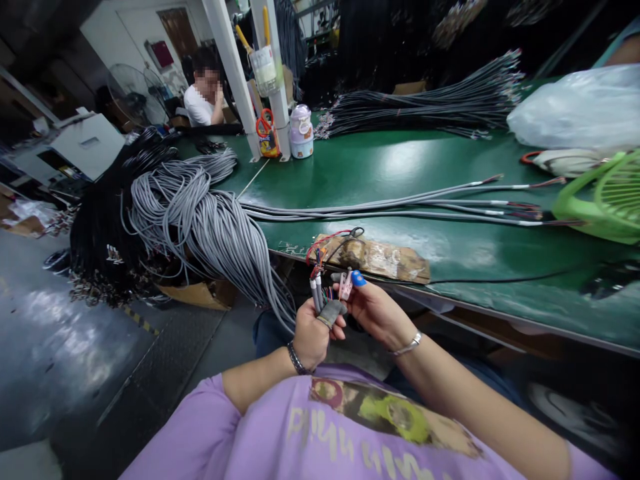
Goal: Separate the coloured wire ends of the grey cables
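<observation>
My left hand is closed around grey cables just below their white collars, with a grey cover on the thumb. Thin coloured wires fan out from the cable ends and run toward my right hand. Its fingers are pinched at the wires; one fingertip wears a blue cover, and a pink patterned piece shows beside it, perhaps another finger cover. Just beyond both hands, a worn tape-covered block lies at the bench edge, with a red and a black lead by its left end.
A big bundle of grey cables hangs over the bench's left side. Several stripped cables stretch across the green bench. Further back are black cables, a purple bottle and a plastic bag. Right: green fan. A person sits behind.
</observation>
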`<state>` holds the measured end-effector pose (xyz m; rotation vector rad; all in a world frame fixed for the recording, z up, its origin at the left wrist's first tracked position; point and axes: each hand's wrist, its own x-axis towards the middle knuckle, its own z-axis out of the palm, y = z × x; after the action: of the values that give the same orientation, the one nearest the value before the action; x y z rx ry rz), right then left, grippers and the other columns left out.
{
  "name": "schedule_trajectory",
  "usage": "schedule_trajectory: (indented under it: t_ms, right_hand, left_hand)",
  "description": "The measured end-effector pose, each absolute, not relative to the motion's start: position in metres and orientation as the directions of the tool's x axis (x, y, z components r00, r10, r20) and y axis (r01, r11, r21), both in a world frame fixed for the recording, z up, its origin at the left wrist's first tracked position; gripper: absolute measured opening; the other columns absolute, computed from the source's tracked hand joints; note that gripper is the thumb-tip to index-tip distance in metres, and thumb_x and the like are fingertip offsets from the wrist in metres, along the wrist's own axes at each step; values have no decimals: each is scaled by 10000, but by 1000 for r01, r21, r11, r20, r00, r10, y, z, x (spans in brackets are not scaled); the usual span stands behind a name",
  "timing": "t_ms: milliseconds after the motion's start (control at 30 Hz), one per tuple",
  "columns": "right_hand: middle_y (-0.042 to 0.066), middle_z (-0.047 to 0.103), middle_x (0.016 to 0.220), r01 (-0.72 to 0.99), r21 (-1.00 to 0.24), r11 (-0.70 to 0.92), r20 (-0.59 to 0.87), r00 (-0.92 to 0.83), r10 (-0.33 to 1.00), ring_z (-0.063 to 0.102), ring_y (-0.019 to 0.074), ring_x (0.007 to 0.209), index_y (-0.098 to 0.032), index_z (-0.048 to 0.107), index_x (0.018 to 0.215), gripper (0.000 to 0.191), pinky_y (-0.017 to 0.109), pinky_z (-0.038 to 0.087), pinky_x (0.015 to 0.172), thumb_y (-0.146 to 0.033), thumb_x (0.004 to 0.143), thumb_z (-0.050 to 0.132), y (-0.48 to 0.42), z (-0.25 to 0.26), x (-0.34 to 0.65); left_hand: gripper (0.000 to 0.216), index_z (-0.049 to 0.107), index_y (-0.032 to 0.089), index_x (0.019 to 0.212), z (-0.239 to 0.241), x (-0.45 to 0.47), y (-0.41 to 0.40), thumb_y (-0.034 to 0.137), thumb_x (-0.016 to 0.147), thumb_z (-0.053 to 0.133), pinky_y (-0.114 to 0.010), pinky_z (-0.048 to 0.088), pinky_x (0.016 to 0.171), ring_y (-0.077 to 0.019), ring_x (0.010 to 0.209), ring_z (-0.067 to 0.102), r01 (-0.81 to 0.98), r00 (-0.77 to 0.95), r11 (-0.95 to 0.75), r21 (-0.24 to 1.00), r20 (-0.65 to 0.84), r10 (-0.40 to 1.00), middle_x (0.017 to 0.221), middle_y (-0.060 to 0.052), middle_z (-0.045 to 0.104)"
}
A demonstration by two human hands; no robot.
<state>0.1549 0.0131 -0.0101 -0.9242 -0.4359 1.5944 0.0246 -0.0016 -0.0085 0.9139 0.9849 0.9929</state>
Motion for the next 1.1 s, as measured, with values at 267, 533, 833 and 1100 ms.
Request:
schedule_trajectory:
  t_ms: [267, 533, 833, 1100]
  right_hand:
    - [61, 715, 809, -619, -756, -212, -306, 48, 951, 612, 181, 654, -207, 670, 794, 364, 310, 500, 614, -557, 706, 715, 12, -13, 152]
    - [52, 675, 748, -637, -723, -268, -359, 15, 933, 599, 152, 621, -216, 644, 742, 398, 263, 502, 568, -609, 783, 598, 3, -19, 162]
    - [33, 670, 770, -376, -901, -218, -263, 70, 962, 555, 126, 618, -188, 686, 788, 334, 254, 476, 593, -506, 697, 739, -19, -28, 176]
    - [61, 667, 916, 76, -994, 76, 62, -168, 984, 595, 214, 854, -216, 717, 916, 260, 326, 485, 796, -442, 804, 653, -45, -16, 174]
  left_hand:
    - [428, 586, 145, 748, -5, 25, -5, 547, 665, 709, -179, 287, 340, -66, 351, 478, -191, 253, 313, 931, -261, 932, 536, 15, 591]
    - [446, 597, 138, 742, -12, 13, -11, 558, 658, 720, -184, 284, 353, -76, 363, 495, -191, 272, 354, 915, -297, 915, 536, 7, 595]
    - [485, 712, 128, 880, -26, 6, -10, 589, 739, 657, -271, 485, 739, -186, 811, 660, -177, 499, 308, 935, -185, 847, 797, -88, 709]
    - [503, 722, 133, 899, -30, 2, -13, 569, 650, 740, -341, 494, 825, -221, 866, 632, 23, 719, 306, 952, -228, 656, 842, -64, 696]
